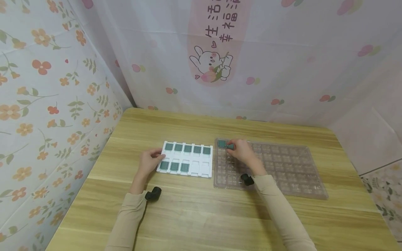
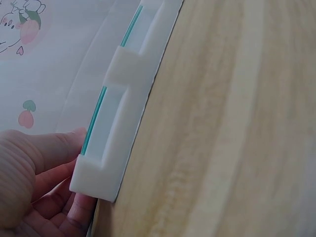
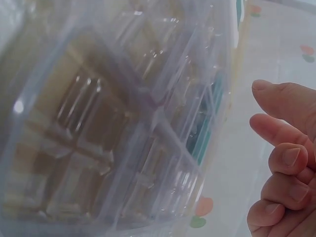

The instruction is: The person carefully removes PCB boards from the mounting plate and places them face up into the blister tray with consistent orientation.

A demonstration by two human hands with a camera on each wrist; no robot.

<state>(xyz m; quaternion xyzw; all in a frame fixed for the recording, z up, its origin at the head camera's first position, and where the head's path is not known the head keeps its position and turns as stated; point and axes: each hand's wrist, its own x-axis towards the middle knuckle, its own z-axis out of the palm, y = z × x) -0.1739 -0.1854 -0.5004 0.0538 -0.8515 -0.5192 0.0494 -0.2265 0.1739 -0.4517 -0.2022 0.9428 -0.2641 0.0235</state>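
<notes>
Green circuit chip (image 1: 230,146) at the clear tray (image 1: 289,169) calls for edge-only contact by the spread right fingers (image 3: 277,131), while left fingers (image 2: 57,176) pinch the white tray (image 2: 123,67) steady.

Tabletop (image 1: 201,219) is free at 6 o'clock, between left sleeve (image 1: 124,221) and right sleeve (image 1: 284,212). Bare strip at 12, then hanging cloth (image 1: 282,76). White tray (image 1: 190,158): left hand (image 1: 149,162) blocks the 9 o'clock edge; two pockets (image 1: 205,169) at 4 are free, green squares (image 1: 187,149) fill the rest. Clear tray (image 1: 276,158) sits just beside at 3, narrow gap. Right hand (image 1: 242,151) hovers over its 10 o'clock corner; right sleeve crosses the 6 edge, cells (image 1: 299,169) at 3 are free.
</notes>
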